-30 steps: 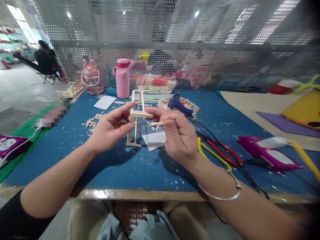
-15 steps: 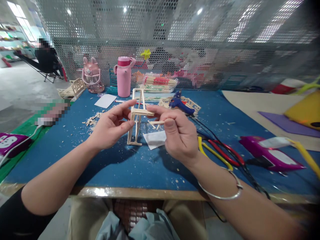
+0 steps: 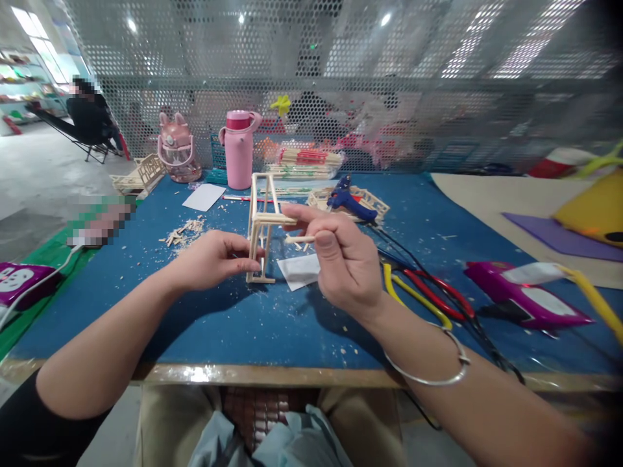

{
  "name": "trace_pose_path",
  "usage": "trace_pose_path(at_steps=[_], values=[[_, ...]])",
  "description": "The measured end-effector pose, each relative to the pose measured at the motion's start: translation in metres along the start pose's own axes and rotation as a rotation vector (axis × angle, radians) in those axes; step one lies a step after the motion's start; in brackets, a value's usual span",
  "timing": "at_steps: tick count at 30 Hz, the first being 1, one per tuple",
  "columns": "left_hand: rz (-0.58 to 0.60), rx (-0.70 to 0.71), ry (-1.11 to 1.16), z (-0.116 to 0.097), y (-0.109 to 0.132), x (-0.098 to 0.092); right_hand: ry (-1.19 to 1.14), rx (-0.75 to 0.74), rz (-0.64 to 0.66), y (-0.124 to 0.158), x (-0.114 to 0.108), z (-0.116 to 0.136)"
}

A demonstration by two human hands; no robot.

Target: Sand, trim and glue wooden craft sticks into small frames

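A small frame of thin wooden sticks (image 3: 274, 218), shaped like a little chair, stands upright over the blue table. My left hand (image 3: 207, 261) grips its lower left upright between thumb and fingers. My right hand (image 3: 346, 263) pinches a short wooden stick (image 3: 300, 239) between thumb and bent forefinger, and its other fingers reach to the right end of the frame's middle crosspiece. Whether those fingers press on the crosspiece is hard to tell. Beneath the hands lies a white paper piece (image 3: 298, 271), partly hidden by my right hand.
Behind my right hand a blue glue gun (image 3: 351, 202) rests by another stick frame (image 3: 377, 200). Red-handled pliers (image 3: 440, 295) and yellow handles (image 3: 421, 303) lie to the right, near a purple device (image 3: 528, 295). Stick scraps (image 3: 185, 235), a pink bottle (image 3: 239, 152) and a rabbit-eared bottle (image 3: 178, 152) are leftward.
My left hand has slid down the stick frame, from its middle to its lower upright. My right hand stays nearly in place with the short stick.
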State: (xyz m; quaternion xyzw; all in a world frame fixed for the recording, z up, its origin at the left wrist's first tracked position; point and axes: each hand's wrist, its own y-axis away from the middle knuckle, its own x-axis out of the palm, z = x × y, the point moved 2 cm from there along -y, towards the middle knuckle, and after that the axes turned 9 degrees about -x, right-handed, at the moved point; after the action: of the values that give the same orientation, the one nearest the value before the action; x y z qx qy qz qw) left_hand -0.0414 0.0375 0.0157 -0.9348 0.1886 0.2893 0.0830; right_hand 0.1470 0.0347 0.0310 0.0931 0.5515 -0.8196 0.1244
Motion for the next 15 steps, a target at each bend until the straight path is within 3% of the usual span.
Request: trace_pose_path(at_steps=[10, 12, 15], values=[[-0.022, -0.037, -0.244, -0.0003, 0.0003, -0.0031, -0.025, 0.013, 0.016, 0.0005, 0.0023, 0.0007], [-0.049, -0.064, -0.195, -0.0006, 0.0001, -0.0029, 0.003, 0.007, -0.011, -0.0009, 0.001, 0.0009], [-0.166, -0.189, 0.101, -0.0008, -0.0012, -0.0041, 0.071, 0.028, -0.12, -0.0036, -0.006, -0.0011]])
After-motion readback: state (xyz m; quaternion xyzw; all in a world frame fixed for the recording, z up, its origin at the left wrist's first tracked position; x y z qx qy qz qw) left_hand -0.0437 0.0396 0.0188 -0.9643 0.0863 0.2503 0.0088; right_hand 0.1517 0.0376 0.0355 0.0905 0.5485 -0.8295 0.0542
